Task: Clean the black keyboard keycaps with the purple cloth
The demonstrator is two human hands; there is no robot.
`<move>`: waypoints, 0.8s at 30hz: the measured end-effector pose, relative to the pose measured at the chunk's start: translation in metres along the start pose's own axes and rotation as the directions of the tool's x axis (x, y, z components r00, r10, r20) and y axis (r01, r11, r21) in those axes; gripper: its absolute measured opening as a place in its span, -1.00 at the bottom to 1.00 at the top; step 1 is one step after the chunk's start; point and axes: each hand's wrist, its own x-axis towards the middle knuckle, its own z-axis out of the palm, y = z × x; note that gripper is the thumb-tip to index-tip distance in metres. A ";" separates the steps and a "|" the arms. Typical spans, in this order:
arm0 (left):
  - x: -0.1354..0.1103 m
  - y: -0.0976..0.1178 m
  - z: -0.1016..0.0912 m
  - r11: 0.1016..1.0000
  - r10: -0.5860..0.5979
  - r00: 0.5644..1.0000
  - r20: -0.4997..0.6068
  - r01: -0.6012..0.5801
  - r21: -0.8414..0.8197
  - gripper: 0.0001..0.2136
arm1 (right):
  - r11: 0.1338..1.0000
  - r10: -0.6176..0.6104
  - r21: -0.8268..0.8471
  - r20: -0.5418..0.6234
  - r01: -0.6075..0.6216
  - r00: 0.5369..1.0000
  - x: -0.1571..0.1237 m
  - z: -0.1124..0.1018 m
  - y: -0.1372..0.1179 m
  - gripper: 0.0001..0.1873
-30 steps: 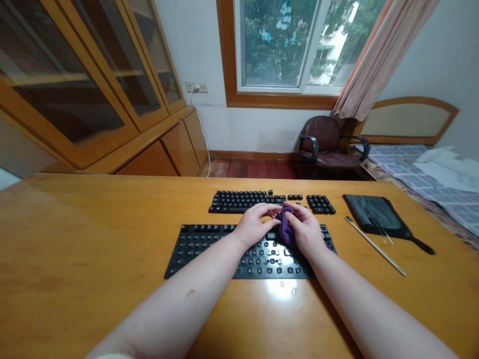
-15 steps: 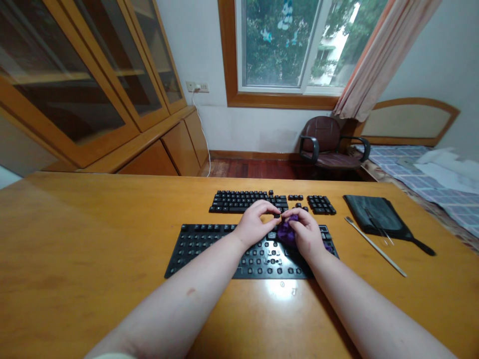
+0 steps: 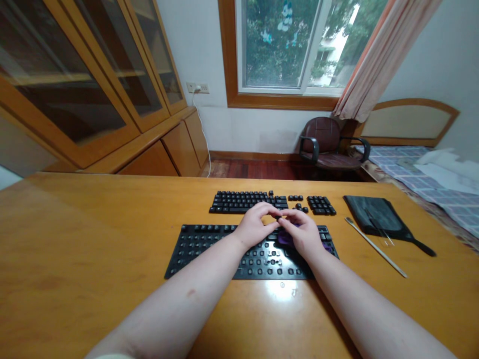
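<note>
Over the keyboard base [image 3: 209,244], my two hands meet fingertip to fingertip. My left hand [image 3: 256,224] is closed in a pinch on a small black keycap [image 3: 278,217]. My right hand [image 3: 305,234] is closed too, its thumb and forefinger at the keycap's other side. A purple cloth [image 3: 286,238] bunches beneath the right fingers, and a bit of it shows past the hand's outer side. Most of the base has its switches bare, with several keycaps along its top row. Both forearms hide part of it.
Behind the base lie rows of removed keycaps [image 3: 239,201] and a numpad block of keycaps [image 3: 321,205]. To the right are a long thin brush [image 3: 376,248] and a black pouch [image 3: 374,217] with a wire tool [image 3: 379,230] on it. The wooden table [image 3: 93,239] extends left.
My right fingers have come in to the left, onto the keycap. The purple cloth, bunched up between the right fingers before, now shows lower beneath them. My left hand has barely moved.
</note>
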 end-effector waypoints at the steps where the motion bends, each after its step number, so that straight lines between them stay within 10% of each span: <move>1: 0.000 0.001 0.000 1.000 0.001 1.000 0.001 -0.001 0.001 -0.90 | 1.000 0.000 0.003 -0.016 0.000 1.000 0.000 0.000 -0.001 -0.80; 24: -0.001 -0.002 0.002 0.985 -0.164 0.986 0.009 0.164 -0.046 -0.94 | 0.999 0.000 -0.049 -0.082 -0.004 0.997 -0.001 0.000 -0.001 -0.75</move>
